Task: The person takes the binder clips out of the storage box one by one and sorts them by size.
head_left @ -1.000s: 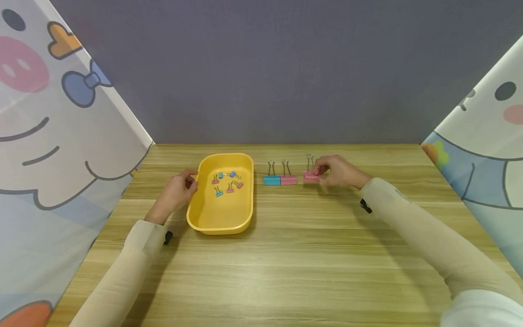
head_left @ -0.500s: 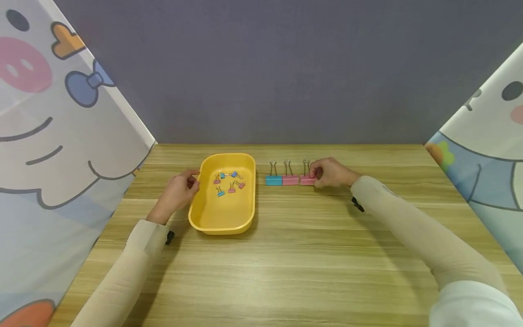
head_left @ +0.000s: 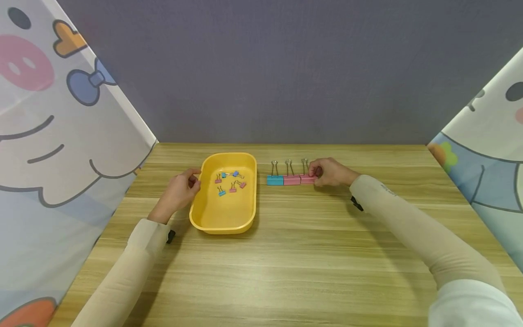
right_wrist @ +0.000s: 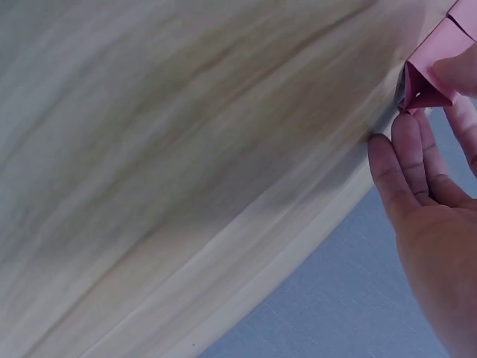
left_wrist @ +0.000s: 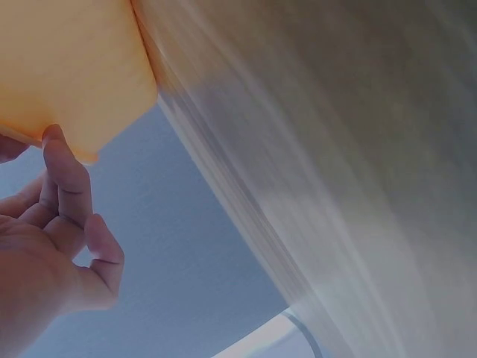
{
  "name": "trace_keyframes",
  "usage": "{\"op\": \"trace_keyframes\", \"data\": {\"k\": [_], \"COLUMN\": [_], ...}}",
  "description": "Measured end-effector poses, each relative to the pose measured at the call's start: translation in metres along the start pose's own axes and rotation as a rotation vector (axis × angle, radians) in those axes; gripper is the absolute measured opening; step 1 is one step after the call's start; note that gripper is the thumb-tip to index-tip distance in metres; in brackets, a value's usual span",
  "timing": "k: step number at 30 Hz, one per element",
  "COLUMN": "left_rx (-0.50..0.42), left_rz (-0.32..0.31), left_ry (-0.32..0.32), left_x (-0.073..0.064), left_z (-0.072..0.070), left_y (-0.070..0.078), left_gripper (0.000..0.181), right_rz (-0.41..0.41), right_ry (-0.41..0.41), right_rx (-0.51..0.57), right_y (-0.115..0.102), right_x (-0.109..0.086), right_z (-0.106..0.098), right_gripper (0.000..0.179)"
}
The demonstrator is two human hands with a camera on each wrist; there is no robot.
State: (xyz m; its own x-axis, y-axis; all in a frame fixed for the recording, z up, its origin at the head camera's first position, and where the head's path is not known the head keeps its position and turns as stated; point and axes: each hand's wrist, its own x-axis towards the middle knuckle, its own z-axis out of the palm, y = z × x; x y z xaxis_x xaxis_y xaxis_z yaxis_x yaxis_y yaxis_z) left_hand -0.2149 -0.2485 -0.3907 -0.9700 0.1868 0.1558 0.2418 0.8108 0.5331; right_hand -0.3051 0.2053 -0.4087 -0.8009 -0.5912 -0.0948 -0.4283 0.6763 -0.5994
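My right hand (head_left: 332,172) pinches the right end of a large pink binder clip (head_left: 307,180) on the table; its hollow end shows by the thumb in the right wrist view. This clip sits against another pink binder clip (head_left: 292,180), which adjoins a blue one (head_left: 275,180). All three line up with wire handles pointing to the back. At the left, my left hand (head_left: 178,190) holds the rim of a yellow tray (head_left: 223,230), fingertips at its edge in the left wrist view. Small binder clips (head_left: 232,187), several in pink and blue, lie loose inside it.
The wood-grain table (head_left: 282,272) ends at a grey upright panel (head_left: 286,72) behind the tray and clips. Cartoon-printed cloths (head_left: 81,150) flank the table on both sides.
My right hand has slid the right-hand pink binder clip leftward, closing the gap to the middle pink one. My left hand keeps its place at the tray's rim.
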Motion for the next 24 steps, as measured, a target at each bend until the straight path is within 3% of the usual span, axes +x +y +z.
{"op": "trace_keyframes", "data": {"k": [12, 24], "left_rx": [0.001, -0.008], "left_rz": [0.007, 0.009], "left_ry": [0.005, 0.01], "left_x": [-0.001, -0.002], "left_z": [-0.001, -0.001], "left_y": [0.001, 0.0], "left_gripper": [0.034, 0.035], "right_rz": [-0.002, -0.237], "right_ry": [0.005, 0.11], "right_rx": [-0.009, -0.09], "right_y": [-0.008, -0.067], "right_x": [-0.004, -0.006], "right_z": [-0.002, -0.006], "right_gripper": [0.022, 0.026]}}
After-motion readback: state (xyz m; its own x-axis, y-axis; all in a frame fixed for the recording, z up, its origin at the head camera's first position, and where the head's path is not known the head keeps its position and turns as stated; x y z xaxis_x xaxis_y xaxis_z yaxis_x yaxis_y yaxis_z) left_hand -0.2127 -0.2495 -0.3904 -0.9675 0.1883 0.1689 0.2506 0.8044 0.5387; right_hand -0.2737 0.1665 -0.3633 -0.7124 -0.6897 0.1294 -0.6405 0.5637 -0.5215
